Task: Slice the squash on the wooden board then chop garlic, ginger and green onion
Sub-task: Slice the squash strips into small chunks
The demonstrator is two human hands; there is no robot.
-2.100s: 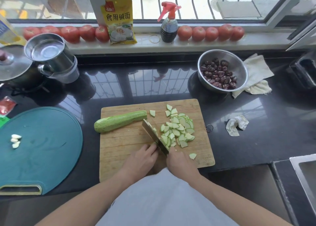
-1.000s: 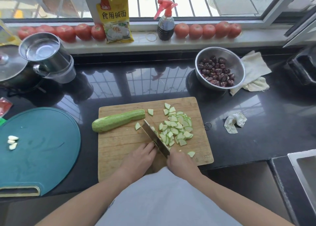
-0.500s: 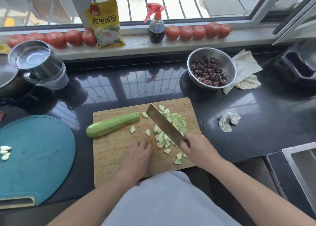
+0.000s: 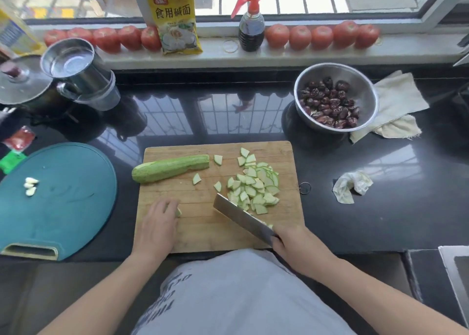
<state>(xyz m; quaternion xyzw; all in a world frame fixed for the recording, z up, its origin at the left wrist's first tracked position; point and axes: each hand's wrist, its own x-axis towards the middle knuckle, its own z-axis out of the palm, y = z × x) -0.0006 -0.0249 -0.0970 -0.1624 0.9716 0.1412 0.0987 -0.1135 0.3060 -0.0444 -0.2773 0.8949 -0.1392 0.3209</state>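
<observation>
Squash (image 4: pixel 170 168) half uncut, pale green slices (image 4: pixel 255 187) heaped

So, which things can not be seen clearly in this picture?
Head view only:
- Knife handle: covered by the right hand.
- Small squash piece at the left hand: mostly hidden by the fingers.
- Sink: cut off by the right edge.
- Lidded pot: cut off by the left edge.
- Ginger and green onion: not in view.
</observation>
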